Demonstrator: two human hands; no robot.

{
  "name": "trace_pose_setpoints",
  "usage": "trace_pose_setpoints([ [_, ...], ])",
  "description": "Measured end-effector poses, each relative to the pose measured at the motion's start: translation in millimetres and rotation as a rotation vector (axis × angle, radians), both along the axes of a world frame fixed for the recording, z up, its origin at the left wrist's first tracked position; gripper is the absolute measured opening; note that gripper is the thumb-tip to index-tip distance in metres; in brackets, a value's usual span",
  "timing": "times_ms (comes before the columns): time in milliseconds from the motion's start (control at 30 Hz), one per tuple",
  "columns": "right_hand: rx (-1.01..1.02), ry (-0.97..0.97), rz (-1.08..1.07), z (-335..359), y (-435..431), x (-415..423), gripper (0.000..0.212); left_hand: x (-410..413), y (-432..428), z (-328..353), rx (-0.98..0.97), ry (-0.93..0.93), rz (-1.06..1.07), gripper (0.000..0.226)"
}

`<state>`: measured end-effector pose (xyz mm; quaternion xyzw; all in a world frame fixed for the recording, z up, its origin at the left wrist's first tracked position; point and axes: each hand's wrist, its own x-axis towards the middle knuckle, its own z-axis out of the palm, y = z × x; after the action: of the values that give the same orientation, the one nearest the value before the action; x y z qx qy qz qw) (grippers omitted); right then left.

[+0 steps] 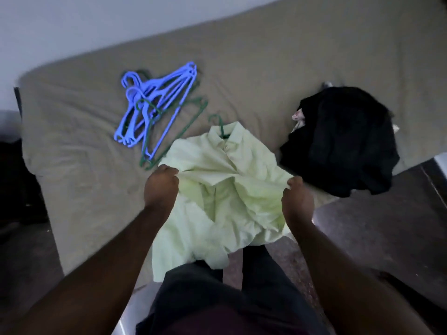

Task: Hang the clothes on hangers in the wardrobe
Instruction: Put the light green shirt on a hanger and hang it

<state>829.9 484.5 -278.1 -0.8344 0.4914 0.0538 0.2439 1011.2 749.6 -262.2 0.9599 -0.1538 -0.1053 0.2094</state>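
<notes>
Both hands are clenched on the pale green shirt (217,189) — left hand (161,187) and right hand (297,197) bunching its opposite sides over the bed's (84,146) near edge. A green hanger (219,124) pokes from the collar — its shoulders are hidden inside.

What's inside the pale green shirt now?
A green hanger: its hook pokes out of the collar of the shirt. The hanger's shoulders are covered by fabric, so whether they sit in the sleeves cannot be seen.
</notes>
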Motion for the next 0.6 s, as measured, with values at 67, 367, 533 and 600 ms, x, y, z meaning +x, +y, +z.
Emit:
trace_pose_setpoints([
  [67, -0.005, -0.082, -0.068, 11, -2, 2, 0.021, 0, 1, 14, -0.033, 0.078, 0.108, 0.025],
  [367, 0.858, -0.203, -0.086, 75, 23, 13, 0.025, -60, -33, 71, -0.508, 0.729, 0.289, 0.011],
  [533, 0.980, -0.210, -0.190, 68, 72, 3, 0.019, -111, -30, 64, -0.381, 0.706, 0.223, 0.012],
  [600, 1.083, -0.272, -0.224, 75, 87, 2, 0.011, -115, -29, 68, -0.364, 0.620, 0.182, 0.012],
])
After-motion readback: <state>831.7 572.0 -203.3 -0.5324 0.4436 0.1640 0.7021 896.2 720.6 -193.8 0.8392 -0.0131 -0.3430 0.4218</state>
